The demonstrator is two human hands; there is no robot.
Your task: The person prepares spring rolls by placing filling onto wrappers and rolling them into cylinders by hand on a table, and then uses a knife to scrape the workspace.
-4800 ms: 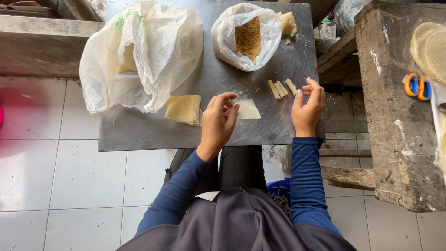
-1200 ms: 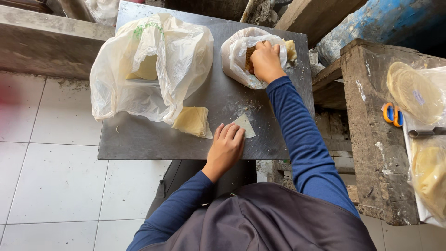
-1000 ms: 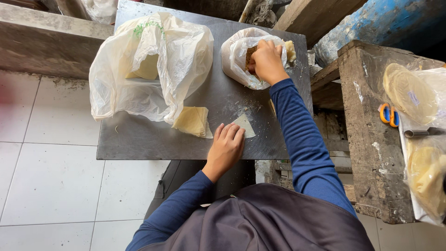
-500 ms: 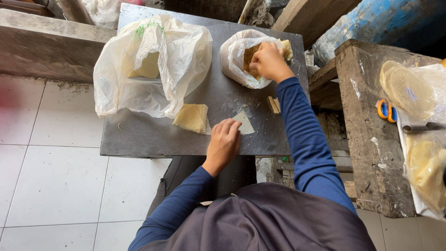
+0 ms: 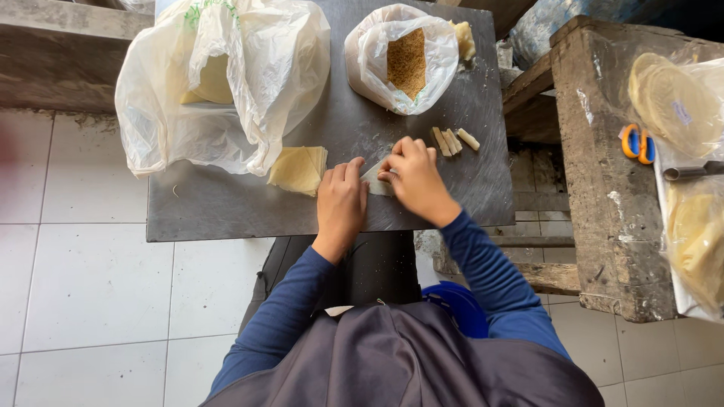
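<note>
Both hands meet over a pale wrapper sheet lying at the front of the dark worktop. The left hand lies flat, fingers pressing the sheet's edge; the right hand curls over it, fingertips pinched on the sheet. A stack of wrappers sits just left; finished rolls lie beyond the right hand, near the open bag of filling.

Both my hands, left & right, on wrapper; rolls just right, crumb bag far.
</note>
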